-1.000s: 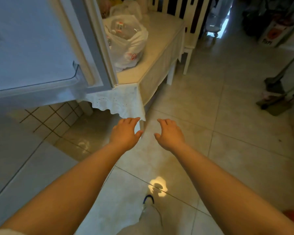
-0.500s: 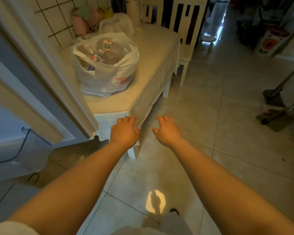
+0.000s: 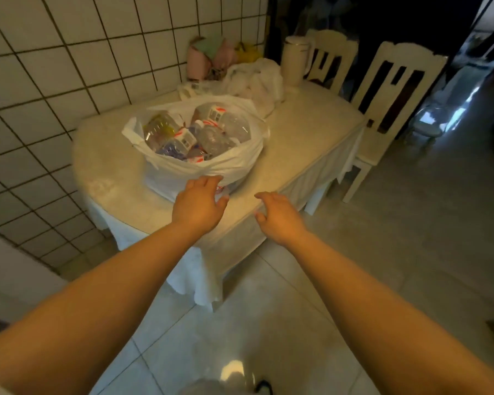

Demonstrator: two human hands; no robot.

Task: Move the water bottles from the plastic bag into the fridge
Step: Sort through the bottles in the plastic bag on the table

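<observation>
Both arms are now stretched nearer the crinkled white plastic bag; clear ribbed water bottles lie jumbled, pointing every way; left hand and right hand are spread loosely, nothing held.

The plastic bag gapes upward, water bottles packed inside, reachable from above. Tiled wall closes the left; a crumpled bag and jug crowd behind. Bare worktop lies right of it.
</observation>
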